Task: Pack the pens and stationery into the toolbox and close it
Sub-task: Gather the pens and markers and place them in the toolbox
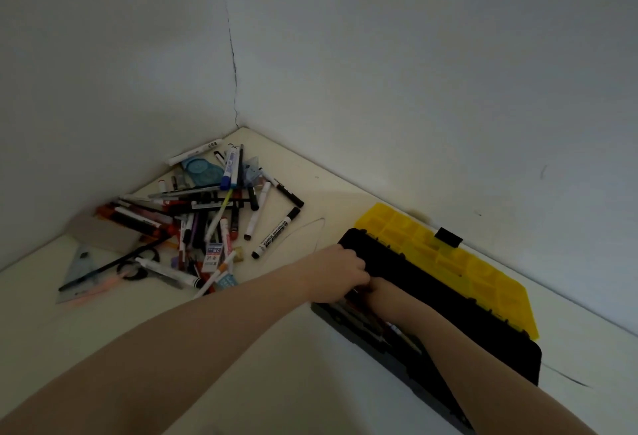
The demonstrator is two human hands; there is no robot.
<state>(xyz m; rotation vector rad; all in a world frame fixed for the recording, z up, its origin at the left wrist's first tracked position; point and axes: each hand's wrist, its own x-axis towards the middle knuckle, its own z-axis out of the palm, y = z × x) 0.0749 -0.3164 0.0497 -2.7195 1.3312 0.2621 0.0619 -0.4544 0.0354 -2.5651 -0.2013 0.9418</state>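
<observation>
left forearm: nearest the camera, runs from 7 o'clock up to the toolbox's near-left end
left hand: fingers curled at the black toolbox edge; what they hold, cannot tell
right hand: inside the box, fingers hidden; grasp cannot tell
toolbox: open, at 4 o'clock on worktop, yellow lid laid back toward wall
pen pile: at 10 o'clock, well apart from box, mostly unpacked
tip: lay pens lengthwise and flat in the tray, so lid can close

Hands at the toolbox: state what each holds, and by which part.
Cannot be told. Left hand curls at the toolbox rim; right hand reaches inside, its fingers hidden.
</observation>
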